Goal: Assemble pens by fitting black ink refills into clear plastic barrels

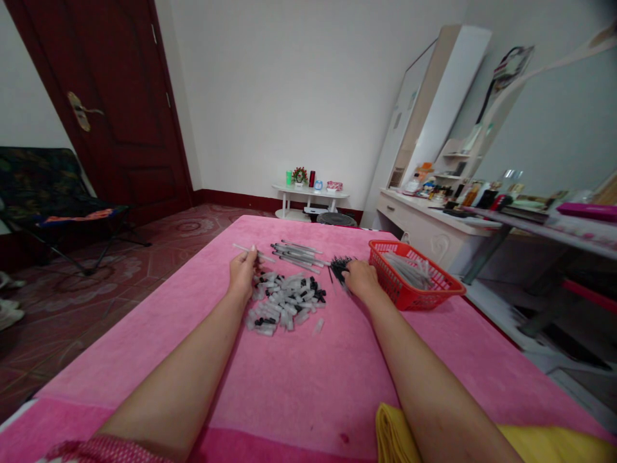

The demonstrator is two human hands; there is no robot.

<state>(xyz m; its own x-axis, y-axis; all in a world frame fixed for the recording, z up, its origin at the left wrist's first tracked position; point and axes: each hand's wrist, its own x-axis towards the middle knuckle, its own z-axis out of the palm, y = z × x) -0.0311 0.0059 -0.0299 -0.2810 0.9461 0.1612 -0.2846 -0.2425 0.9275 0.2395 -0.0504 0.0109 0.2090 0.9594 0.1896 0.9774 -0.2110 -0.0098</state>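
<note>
My left hand (242, 270) is closed on a thin pale tube (241, 247) that sticks out to its left and right, just left of a heap of small clear caps with black ends (284, 302). Beyond the heap lies a row of grey pen barrels (299, 254). My right hand (360, 278) rests with fingers curled into a small pile of thin black pieces (341, 265); what they pinch is hidden. A red plastic basket (436, 297) with several finished pens inside stands right beside that hand. Everything lies on a pink cloth (299, 386).
A yellow cloth (385, 434) lies at the near edge. A dressing table (424, 222) with bottles and a mirror stands at the right, a small white side table (311, 193) at the back wall, a dark folding chair (53, 193) and red door (110, 96) at the left.
</note>
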